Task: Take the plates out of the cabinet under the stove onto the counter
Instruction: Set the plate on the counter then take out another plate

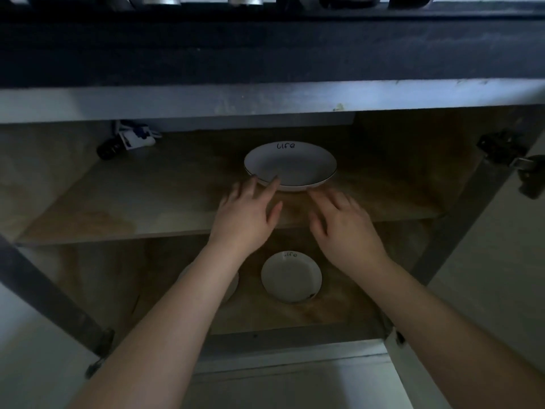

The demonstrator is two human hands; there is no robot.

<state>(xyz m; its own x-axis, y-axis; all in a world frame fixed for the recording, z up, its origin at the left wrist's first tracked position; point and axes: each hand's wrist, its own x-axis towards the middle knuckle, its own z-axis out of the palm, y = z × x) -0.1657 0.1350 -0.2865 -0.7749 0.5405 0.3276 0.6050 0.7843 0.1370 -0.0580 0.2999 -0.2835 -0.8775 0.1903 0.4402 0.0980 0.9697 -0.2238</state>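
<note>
Hands [290, 219] over perhaps half-hidden plate [233, 286]

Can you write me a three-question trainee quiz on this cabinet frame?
1. True or false: the big plate sits on the upper shelf.
2. Which hand touches the big plate's rim? A) left hand B) right hand C) neither
3. Fill in: the word printed on the small plate is ____.

Key: 1 true; 2 A, though the right fingertips are close; 3 "life".
</note>
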